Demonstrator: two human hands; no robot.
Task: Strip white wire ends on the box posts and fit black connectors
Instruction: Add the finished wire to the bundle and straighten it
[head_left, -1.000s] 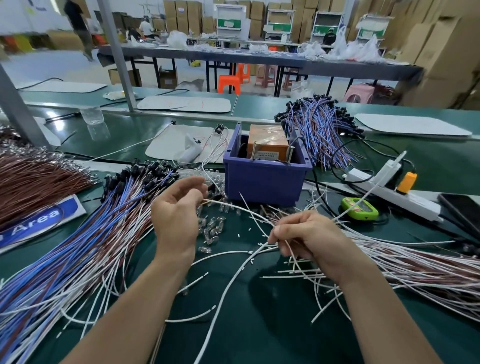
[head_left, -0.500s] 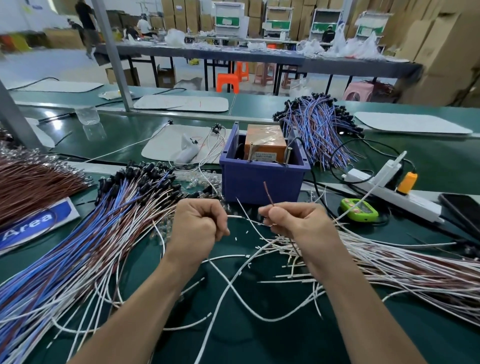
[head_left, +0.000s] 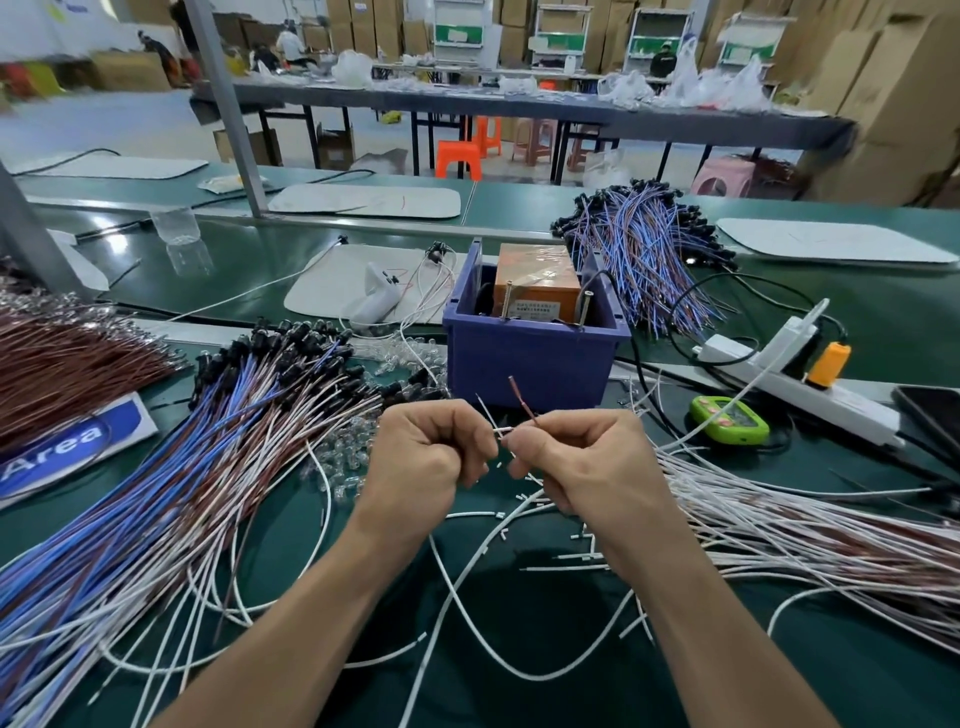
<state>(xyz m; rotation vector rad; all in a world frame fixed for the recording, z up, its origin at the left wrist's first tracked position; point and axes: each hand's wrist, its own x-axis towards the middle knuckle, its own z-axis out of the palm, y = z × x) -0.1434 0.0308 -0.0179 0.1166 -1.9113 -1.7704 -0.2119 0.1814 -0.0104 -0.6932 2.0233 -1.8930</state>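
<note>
A white wire (head_left: 501, 429) is pinched between the closed left hand (head_left: 423, 457) and right hand (head_left: 582, 462), just before the blue box (head_left: 535, 358) on the bench (head_left: 519, 639). A red-brown wire (head_left: 521, 399) projects upward from the right hand.

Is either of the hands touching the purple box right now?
No, both the left hand and right hand hold wires in front of the purple box.

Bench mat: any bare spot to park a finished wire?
Bare green mat between the forearms, crossed by a few loose white wires. Crowded: blue-brown bundle at left, white wire pile at right.
</note>
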